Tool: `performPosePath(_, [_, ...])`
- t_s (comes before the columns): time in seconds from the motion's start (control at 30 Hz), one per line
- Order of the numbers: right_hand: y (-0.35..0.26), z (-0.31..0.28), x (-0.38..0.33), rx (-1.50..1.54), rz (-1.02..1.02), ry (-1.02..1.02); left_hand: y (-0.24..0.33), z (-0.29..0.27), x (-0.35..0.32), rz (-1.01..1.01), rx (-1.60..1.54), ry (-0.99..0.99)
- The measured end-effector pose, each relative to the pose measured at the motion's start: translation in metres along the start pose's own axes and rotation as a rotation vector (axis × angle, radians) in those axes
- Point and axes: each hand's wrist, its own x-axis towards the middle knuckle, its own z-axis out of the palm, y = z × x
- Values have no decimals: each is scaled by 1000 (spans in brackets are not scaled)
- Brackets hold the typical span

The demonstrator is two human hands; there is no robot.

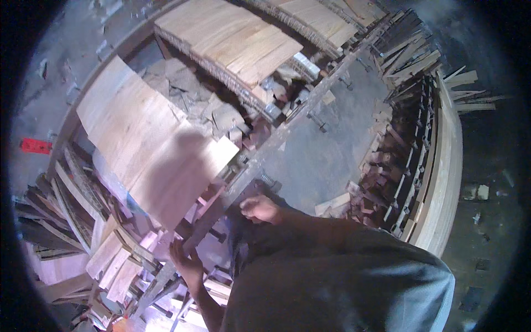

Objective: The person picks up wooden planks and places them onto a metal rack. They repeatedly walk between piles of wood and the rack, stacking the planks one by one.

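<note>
A pale wooden panel of joined boards (138,133) lies across a metal frame in front of me, with a dark shadow over its near part. My left hand (187,264) is at the panel's lower corner, beside the frame's dark rail (243,180). Its fingers are apart, and I see nothing held in them. On the other side of the rail, my right hand (261,210) is closed, with its fingers curled in. Whatever it may hold is hidden. Just above this hand, a threaded bolt (269,181) sticks out from the rail.
Farther along the rail lie stacked wooden panels (232,41) with rough edges. Wood offcuts (182,83) fill the gap between. Loose strips (113,254) pile up at lower left, and more small blocks (376,177) lie at right beside a long curved pale board (447,166).
</note>
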Motion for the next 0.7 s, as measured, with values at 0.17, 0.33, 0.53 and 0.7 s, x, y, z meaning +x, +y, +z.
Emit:
performPosePath(0.17, [3, -17, -43, -105, -63, -136, 64, -49, -83, -138, 246, 66])
performPosePath(0.33, [11, -128, -8, -190, -377, -112, 126, 27, -135, -232, -2, -5])
performPosePath(0.53, [25, -206, -2, -474, -468, -16, 146, 101, -192, -182, -14, -234])
performPosePath(0.7, [38, -220, -44, 32, -125, 41, 157, 101, -208, -384, -433, -177])
